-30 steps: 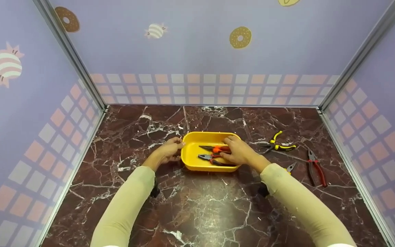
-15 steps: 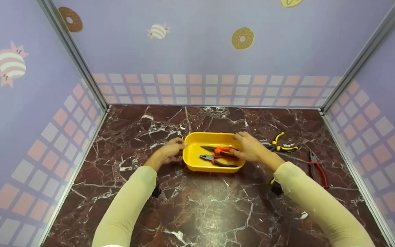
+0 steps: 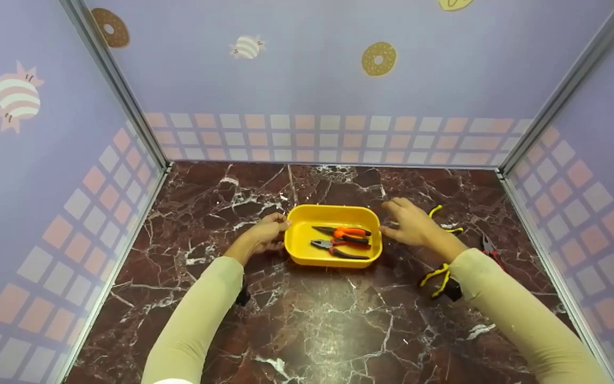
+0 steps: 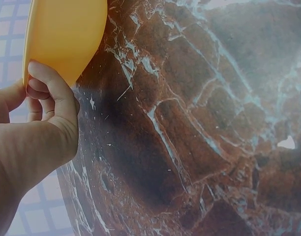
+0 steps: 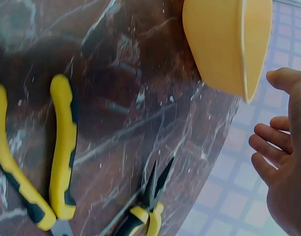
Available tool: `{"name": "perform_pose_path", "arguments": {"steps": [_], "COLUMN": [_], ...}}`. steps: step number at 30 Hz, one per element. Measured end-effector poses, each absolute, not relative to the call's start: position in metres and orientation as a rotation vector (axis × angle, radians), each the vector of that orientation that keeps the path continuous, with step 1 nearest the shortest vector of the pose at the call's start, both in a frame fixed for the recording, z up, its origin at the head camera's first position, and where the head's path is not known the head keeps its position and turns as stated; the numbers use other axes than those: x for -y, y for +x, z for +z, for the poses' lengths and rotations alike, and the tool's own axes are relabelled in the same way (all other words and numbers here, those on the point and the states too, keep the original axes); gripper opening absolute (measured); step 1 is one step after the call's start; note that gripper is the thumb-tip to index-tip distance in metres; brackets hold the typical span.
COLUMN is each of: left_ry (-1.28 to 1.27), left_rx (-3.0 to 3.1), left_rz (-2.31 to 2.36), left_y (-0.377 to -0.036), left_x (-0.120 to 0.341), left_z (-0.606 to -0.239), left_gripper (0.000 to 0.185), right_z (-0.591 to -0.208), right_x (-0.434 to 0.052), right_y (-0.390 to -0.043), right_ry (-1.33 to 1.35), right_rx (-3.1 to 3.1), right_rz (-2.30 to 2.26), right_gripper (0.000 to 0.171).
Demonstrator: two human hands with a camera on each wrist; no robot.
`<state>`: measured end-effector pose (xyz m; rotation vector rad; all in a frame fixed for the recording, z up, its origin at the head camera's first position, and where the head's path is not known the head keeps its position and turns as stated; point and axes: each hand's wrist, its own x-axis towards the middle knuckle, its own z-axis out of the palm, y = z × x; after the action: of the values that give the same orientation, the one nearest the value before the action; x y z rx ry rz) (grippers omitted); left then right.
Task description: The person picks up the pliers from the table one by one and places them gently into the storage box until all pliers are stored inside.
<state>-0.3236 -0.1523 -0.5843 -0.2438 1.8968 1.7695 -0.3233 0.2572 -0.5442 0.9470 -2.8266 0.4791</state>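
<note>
A yellow plastic tray [image 3: 297, 242] stands on the marble-patterned tabletop, holding long-nose pliers [image 3: 345, 233] with orange-and-black handles and pliers [image 3: 333, 245] with red-and-black handles. My left hand [image 3: 264, 233] pinches the tray's left rim between thumb and fingers, as the left wrist view also shows. Just off the tray's right end is my right hand [image 3: 413, 224], its fingers loosely extended and holding nothing. In the right wrist view, a gap separates that hand [image 5: 283, 157] from the tray wall [image 5: 217, 44].
Yellow-and-black pliers [image 5: 63, 147] lie beneath my right wrist. Beyond the right hand are long-nose pliers [image 5: 149, 206] with yellow-and-black handles, partly hidden in the head view. Red-handled pliers [image 3: 491, 249] lie farther right, partly behind the sleeve. Patterned walls [image 3: 307, 69] enclose the tabletop's back and sides.
My right hand has come out of the tray and moved right, leaving both pliers lying inside. The left hand keeps its grip on the left rim.
</note>
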Motion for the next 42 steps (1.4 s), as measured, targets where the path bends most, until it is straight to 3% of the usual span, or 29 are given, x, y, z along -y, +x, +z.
{"name": "perform_pose_path", "arguments": {"steps": [25, 42], "left_ry": [-0.254, -0.245], "left_rx": [-1.897, -1.884], "left_rz": [1.776, 1.780], "left_y": [-0.324, -0.324], "left_x": [0.150, 0.152], "left_z": [-0.582, -0.583], "left_gripper": [0.014, 0.015], "right_z": [-0.518, -0.523], "right_x": [-0.320, -0.356], "right_y": [-0.336, -0.337], "right_ry": [0.809, 0.767], "right_rx": [2.985, 3.116], "right_rz": [0.342, 0.269], "right_gripper": [0.080, 0.082]}}
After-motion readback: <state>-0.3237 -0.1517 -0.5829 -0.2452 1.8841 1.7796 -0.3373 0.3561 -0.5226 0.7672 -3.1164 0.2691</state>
